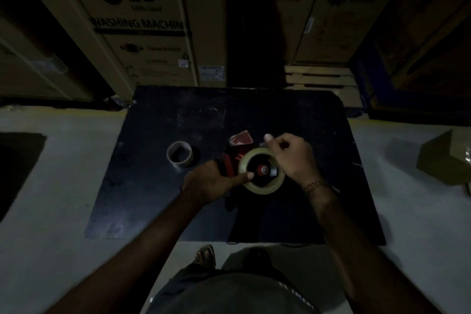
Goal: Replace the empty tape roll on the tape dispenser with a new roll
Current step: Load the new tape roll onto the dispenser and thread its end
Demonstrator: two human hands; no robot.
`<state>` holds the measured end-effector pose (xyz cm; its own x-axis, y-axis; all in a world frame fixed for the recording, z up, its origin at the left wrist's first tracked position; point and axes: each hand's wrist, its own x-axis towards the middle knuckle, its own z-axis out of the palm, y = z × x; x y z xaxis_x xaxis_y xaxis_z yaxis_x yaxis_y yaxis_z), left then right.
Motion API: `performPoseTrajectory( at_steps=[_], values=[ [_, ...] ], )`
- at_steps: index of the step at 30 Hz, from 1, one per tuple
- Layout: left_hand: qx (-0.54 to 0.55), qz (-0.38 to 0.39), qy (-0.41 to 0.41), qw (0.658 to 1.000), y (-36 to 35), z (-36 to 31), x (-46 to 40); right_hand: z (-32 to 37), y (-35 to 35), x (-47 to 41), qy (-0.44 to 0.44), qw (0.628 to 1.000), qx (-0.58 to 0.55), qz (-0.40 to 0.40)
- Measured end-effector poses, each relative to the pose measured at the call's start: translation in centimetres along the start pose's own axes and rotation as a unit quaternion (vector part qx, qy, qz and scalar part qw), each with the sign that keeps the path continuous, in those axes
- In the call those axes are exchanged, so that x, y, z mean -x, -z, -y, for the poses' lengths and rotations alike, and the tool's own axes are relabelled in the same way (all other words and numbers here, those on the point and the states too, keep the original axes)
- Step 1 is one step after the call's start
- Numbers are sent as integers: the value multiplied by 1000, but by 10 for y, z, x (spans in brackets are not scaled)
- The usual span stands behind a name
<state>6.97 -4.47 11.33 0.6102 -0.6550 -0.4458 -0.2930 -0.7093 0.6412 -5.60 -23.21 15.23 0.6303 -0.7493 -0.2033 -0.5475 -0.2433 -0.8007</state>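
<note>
The left hand [211, 181] came in from the lower left with its fingers curled around the red and black tape dispenser [233, 160], gripping its body, while its thumb stretched out to press on the near rim of the new tape roll [262, 172]. The roll sat on the dispenser's hub, whose red centre showed through the core. The right hand [290, 158] reached in from the lower right, wrist bent over the roll's right side, its thumb raised and its fingers drawn in above the roll's far edge (whether they pinched the tape end could not be made out in the dim light). A gold bracelet [314, 185] circled that wrist.

The dispenser was near the middle of the dark table [178, 211]. The empty cardboard core [179, 154] stood on the table to the left, well clear of the hands.

Beyond the table rose a cardboard carton [142, 33] printed "LG" and "WASHING MACHIN", the rest cut off by its edge. A small brown box [446, 158] lay on the floor at far right.
</note>
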Motion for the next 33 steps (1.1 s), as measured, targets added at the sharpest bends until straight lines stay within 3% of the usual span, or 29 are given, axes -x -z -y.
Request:
performPoseTrajectory(
  at_steps=[3, 11, 20, 33],
  values=[
    [1, 11, 0, 1000, 7, -4, 2, 18, 6, -15, 28, 998, 56, 32],
    [-12, -32, -2, 999, 15, -13, 6, 36, 10, -21, 26, 986, 167, 0],
    [-58, -80, -1, 995, 12, -10, 15, 37, 7, -16, -26, 991, 127, -41],
    [19, -145, 34, 989, 17, 1, 31, 34, -7, -11, -79, 990, 27, -116]
  ],
)
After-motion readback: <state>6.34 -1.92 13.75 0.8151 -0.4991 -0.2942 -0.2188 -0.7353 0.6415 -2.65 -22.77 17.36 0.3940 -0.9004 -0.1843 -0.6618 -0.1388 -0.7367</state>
